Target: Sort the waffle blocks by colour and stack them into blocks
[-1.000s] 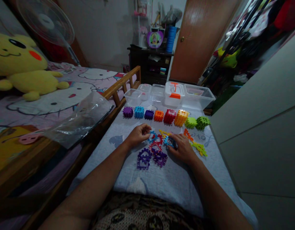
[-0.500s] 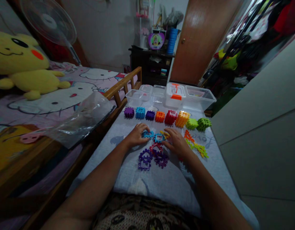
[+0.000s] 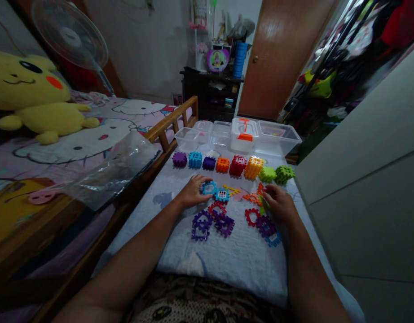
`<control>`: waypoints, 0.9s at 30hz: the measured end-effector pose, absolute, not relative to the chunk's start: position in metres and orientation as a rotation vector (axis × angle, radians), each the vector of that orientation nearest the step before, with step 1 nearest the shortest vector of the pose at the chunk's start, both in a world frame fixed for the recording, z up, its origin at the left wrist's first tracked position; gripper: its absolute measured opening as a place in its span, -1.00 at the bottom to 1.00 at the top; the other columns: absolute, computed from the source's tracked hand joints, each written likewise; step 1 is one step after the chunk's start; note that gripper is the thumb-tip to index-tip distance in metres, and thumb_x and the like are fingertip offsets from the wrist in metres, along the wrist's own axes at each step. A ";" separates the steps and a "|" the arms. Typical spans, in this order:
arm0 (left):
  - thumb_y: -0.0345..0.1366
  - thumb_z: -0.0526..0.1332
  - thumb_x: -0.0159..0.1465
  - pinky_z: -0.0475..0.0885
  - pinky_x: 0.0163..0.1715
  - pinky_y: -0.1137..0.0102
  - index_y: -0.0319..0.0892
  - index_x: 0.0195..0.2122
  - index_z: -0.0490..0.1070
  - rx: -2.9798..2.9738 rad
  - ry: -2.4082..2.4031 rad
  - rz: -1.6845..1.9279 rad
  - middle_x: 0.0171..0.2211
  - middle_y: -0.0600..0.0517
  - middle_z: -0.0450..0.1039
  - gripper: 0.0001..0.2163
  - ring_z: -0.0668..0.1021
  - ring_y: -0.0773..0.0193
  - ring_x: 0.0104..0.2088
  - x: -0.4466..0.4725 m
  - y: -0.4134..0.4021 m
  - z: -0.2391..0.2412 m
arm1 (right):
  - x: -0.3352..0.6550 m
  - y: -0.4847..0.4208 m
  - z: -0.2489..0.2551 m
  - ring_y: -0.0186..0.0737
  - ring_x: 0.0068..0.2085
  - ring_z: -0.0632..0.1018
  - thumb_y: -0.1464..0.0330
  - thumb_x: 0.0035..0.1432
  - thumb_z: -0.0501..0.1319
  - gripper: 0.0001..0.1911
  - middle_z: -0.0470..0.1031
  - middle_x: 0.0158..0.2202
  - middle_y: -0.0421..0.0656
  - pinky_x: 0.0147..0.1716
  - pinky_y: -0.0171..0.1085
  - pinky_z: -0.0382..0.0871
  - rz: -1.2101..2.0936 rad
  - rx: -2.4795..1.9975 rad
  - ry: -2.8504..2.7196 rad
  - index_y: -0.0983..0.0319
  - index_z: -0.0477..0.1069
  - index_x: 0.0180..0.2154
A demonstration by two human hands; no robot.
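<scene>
My left hand [image 3: 193, 192] rests on the grey cloth [image 3: 227, 251], fingers curled onto a blue toothed plastic piece [image 3: 209, 187] that joins a second blue piece with a white window [image 3: 222, 194]. Over at the right, my right hand [image 3: 278, 204] lies with bent fingers on the green and orange flat pieces [image 3: 256, 197]. Purple pieces [image 3: 202, 223] and a red one [image 3: 217, 208] lie between my hands. More red, purple and blue pieces [image 3: 266, 225] lie beside my right wrist. A row of coloured block cubes [image 3: 238, 164] stands beyond.
Clear plastic boxes [image 3: 277, 137] and a white box with an orange handle [image 3: 244, 132] line the far edge. A wooden bed rail [image 3: 166, 123], a clear bag [image 3: 116, 168], a yellow plush toy [image 3: 28, 96] and a fan [image 3: 70, 33] are left. A grey panel [image 3: 365, 179] stands right.
My right hand let go of the blue windowed piece and moved right onto the green and orange pieces. Red, purple and blue pieces now show beside its wrist. My left hand stayed.
</scene>
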State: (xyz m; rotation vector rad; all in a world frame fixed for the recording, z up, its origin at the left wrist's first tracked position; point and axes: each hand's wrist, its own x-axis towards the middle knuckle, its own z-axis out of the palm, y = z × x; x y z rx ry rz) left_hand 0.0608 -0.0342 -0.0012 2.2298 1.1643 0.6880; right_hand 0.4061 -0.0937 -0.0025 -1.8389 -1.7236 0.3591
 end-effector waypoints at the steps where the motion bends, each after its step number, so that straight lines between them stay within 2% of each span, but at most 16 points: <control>1: -0.24 0.36 0.08 0.31 0.14 0.11 -0.13 0.07 0.42 2.231 1.157 0.698 0.00 -0.08 0.44 -0.51 0.44 -0.01 0.07 0.065 -0.036 0.002 | 0.405 -0.093 -0.004 -0.11 -0.28 0.55 0.24 0.11 0.19 -0.70 0.60 -0.26 -0.04 -0.22 -0.14 0.42 0.364 -1.832 -1.732 0.25 0.55 -0.18; 5: -0.20 0.38 0.09 0.27 0.18 0.10 -0.15 0.11 0.41 2.325 1.074 0.603 0.02 -0.09 0.40 -0.47 0.40 -0.02 0.09 0.085 -0.039 0.013 | 0.403 -0.093 -0.006 -0.12 -0.28 0.54 0.24 0.13 0.17 -0.69 0.58 -0.24 -0.03 -0.22 -0.16 0.41 0.397 -1.806 -1.730 0.26 0.54 -0.18; 9: -0.26 0.38 0.07 0.30 0.14 0.14 -0.19 0.07 0.43 2.427 1.003 0.470 -0.01 -0.12 0.39 -0.50 0.42 -0.01 0.05 0.103 -0.035 0.013 | 0.404 -0.093 -0.009 -0.13 -0.30 0.54 0.23 0.12 0.18 -0.68 0.57 -0.29 -0.05 -0.26 -0.17 0.40 0.442 -1.804 -1.708 0.27 0.54 -0.17; 14: -0.34 0.33 0.05 0.33 0.10 0.18 -0.17 0.04 0.43 2.444 0.936 0.341 -0.02 -0.10 0.41 -0.54 0.45 0.01 0.03 0.111 -0.026 0.007 | 0.406 -0.094 -0.011 -0.16 -0.29 0.53 0.27 0.13 0.17 -0.71 0.58 -0.24 -0.07 -0.23 -0.18 0.40 0.468 -1.759 -1.691 0.26 0.54 -0.18; 22: -0.27 0.33 0.04 0.36 0.06 0.20 -0.27 0.09 0.44 2.467 0.942 0.180 -0.02 -0.17 0.46 -0.47 0.49 -0.05 0.00 0.108 -0.016 0.008 | 0.405 -0.091 -0.011 -0.14 -0.25 0.52 0.29 0.13 0.18 -0.71 0.57 -0.26 -0.06 -0.24 -0.20 0.38 0.458 -1.766 -1.742 0.27 0.55 -0.16; 27: -0.23 0.38 0.04 0.37 0.02 0.25 -0.21 0.05 0.48 2.501 0.973 0.118 -0.06 -0.13 0.48 -0.49 0.51 -0.03 -0.03 0.108 -0.015 0.014 | 0.405 -0.090 -0.010 -0.12 -0.23 0.52 0.29 0.15 0.16 -0.69 0.55 -0.22 -0.03 -0.23 -0.19 0.37 0.453 -1.783 -1.762 0.29 0.54 -0.14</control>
